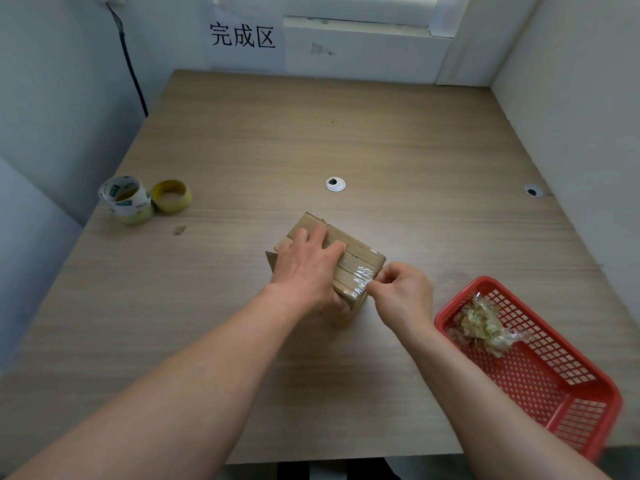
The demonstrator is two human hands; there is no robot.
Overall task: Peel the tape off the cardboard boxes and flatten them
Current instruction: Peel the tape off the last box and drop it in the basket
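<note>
The left hand (309,263) grips the small brown cardboard box (360,259) from above; the right hand (403,293) pinches clear crinkled tape (362,280) at its near-right corner.

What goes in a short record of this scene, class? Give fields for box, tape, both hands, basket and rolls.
Box: cardboard box on the table, not flattened
Tape: clear tape lifting at the box's right corner
Left grip: holds the box from above
Right grip: pinches the tape end
Basket: red basket, peeled tape wad inside
Rolls: two tape rolls, far left
</note>
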